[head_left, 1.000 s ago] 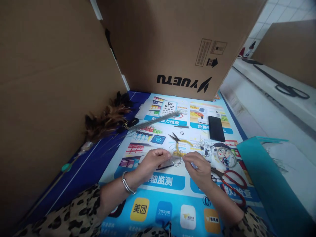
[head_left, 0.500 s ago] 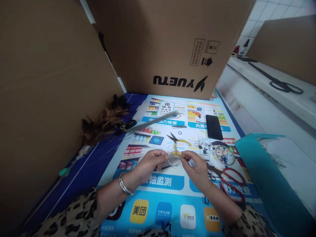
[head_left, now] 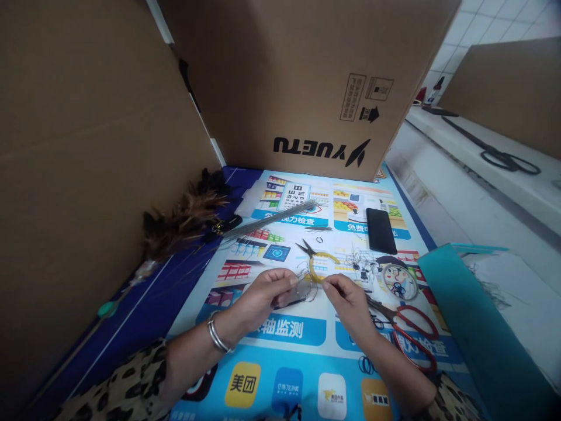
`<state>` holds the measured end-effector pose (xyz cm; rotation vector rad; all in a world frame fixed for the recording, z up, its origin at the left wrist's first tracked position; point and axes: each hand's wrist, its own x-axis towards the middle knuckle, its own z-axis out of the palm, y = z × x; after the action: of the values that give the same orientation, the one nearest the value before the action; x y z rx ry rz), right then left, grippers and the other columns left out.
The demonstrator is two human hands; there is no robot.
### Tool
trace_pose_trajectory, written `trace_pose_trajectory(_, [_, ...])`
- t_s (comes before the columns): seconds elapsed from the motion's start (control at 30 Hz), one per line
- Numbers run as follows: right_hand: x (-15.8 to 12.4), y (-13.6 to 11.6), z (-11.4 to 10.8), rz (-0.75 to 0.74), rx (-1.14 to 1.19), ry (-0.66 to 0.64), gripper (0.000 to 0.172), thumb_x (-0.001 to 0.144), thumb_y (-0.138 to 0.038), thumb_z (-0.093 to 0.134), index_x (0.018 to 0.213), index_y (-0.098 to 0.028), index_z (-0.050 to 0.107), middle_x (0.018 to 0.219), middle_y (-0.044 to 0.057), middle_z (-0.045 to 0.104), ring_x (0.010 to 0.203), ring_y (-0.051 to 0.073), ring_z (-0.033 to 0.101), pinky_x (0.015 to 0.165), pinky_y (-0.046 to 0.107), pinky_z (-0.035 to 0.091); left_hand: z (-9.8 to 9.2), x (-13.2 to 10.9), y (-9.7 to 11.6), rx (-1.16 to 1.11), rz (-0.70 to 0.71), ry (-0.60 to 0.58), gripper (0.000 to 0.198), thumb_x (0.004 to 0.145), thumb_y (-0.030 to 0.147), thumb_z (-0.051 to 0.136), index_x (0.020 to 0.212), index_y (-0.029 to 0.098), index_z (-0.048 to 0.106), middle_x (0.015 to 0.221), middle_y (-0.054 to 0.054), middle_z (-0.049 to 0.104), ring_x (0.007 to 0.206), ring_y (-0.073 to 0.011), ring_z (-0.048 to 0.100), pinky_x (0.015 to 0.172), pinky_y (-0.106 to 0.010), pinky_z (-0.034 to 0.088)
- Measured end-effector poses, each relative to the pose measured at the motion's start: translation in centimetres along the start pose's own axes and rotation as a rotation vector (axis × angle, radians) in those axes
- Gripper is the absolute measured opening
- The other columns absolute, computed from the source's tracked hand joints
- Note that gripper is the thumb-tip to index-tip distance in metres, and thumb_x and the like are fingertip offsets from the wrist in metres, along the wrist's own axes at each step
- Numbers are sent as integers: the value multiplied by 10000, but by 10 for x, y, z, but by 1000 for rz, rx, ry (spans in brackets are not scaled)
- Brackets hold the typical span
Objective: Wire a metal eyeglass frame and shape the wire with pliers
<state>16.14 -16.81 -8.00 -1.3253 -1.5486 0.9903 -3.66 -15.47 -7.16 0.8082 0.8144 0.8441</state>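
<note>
My left hand [head_left: 274, 289] pinches a thin wire [head_left: 309, 287] bent into a rough loop, which hangs to the right of its fingertips. Close to the loop's right side, my right hand [head_left: 348, 298] has thumb and forefinger pressed together; whatever is between them is too small to make out. Just beyond the fingertips lie pliers [head_left: 312, 257] with yellow handles and dark, slightly parted jaws. Red-handled scissors [head_left: 416, 324] rest beside my right forearm, partly hidden by it. A bundle of straight wires [head_left: 274, 219] lies farther back, with a few short wires [head_left: 318, 228] near it.
Tangled wire scraps [head_left: 362, 263] and a round clear dish [head_left: 400, 282] sit right of the pliers. A black phone [head_left: 381, 230] lies behind them. On the right stands a teal box [head_left: 473, 327]; brown feathers [head_left: 184, 210] are at left. Cardboard [head_left: 307, 76] walls the back.
My right fingertips have moved slightly down and away from my left ones. The wire loop has turned and now hangs from my left fingers. The view has shifted a little.
</note>
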Motion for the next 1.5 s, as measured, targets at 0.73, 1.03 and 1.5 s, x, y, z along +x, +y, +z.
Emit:
trace_pose_trajectory(0.73, [-1, -3, -4, 275, 355, -196, 194, 770, -336, 614, 711, -152, 612, 584, -21, 455, 547, 94, 366, 501, 230, 274, -2, 2, -12, -102, -27, -91, 172, 823, 282, 572, 748, 133, 527, 489, 58, 390, 449, -46, 297, 473, -195, 215])
trace_pose_trajectory(1.03, [0, -3, -7, 362, 350, -198, 214, 775, -342, 601, 672, -155, 583, 537, -44, 392, 513, 82, 305, 483, 230, 231, -4, 3, -12, 70, 49, -15, 173, 834, 298, 555, 772, 137, 543, 533, 43, 431, 494, -57, 353, 508, -193, 274])
trace_pose_trajectory(1.5, [-4, -6, -2, 373, 389, -191, 220, 782, -314, 584, 634, -163, 523, 519, -60, 317, 505, 82, 246, 480, 244, 182, -6, 5, -15, 429, 399, 101, 113, 769, 205, 624, 868, 160, 596, 817, -17, 514, 743, -121, 485, 680, -245, 398])
